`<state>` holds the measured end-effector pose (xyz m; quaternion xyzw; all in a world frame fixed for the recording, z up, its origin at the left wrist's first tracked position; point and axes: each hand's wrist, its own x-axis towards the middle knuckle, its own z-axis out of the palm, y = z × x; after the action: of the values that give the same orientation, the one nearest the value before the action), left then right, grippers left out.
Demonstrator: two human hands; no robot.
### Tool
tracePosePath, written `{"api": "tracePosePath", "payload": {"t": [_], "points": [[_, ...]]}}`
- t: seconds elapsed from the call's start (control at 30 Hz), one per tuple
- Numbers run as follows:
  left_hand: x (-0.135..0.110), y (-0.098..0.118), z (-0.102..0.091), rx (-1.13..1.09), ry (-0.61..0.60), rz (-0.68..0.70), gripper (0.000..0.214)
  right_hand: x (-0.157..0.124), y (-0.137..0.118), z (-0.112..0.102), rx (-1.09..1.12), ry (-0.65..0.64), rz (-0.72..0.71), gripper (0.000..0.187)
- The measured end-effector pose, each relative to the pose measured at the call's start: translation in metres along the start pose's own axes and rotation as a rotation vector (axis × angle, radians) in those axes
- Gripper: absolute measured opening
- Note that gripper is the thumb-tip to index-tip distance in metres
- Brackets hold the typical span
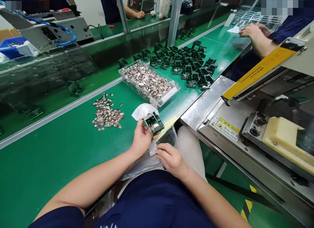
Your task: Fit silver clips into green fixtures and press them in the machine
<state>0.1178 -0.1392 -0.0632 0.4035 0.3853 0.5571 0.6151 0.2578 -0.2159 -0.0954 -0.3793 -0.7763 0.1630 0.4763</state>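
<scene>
My left hand is closed around the lower edge of a dark green circuit board module, tilted up toward me. A small silvery sheet with a grid pattern hangs just below it. My right hand pinches that sheet at its right edge between thumb and fingers. Right behind the module lies a crumpled white paper. To the left is a loose pile of small metal pieces. Beyond the hands, a clear plastic box holds many more such metal pieces.
Many dark green modules are heaped behind the box on the green table. A machine with a yellow bar and warning label stands at the right. A clear plastic bag lies over my lap. Co-workers' hands work farther back.
</scene>
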Motion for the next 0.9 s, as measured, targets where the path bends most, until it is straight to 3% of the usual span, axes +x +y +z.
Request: {"api": "tracePosePath", "payload": {"t": [0.07,0.13,0.23,0.33,0.63,0.9], "points": [[0.001,-0.016,0.000,0.062,-0.050,0.012,0.043,-0.016,0.002,0.009,0.136,0.046,0.291,0.009],[0.002,-0.023,-0.002,0.116,-0.086,0.047,0.043,-0.023,0.002,0.015,0.357,0.028,0.587,0.020],[0.004,-0.020,-0.005,0.147,-0.110,0.067,0.043,-0.020,0.002,0.020,0.630,-0.080,0.814,0.030],[0.004,-0.016,-0.004,0.169,-0.103,0.081,0.043,-0.015,0.005,0.024,0.678,-0.098,0.825,0.034],[0.004,-0.016,-0.004,0.241,-0.118,0.155,0.045,-0.018,0.013,0.028,0.586,-0.088,0.682,0.034],[0.002,-0.013,-0.002,0.250,-0.127,0.144,0.043,-0.018,0.004,0.030,0.558,-0.102,0.638,0.034]]}}
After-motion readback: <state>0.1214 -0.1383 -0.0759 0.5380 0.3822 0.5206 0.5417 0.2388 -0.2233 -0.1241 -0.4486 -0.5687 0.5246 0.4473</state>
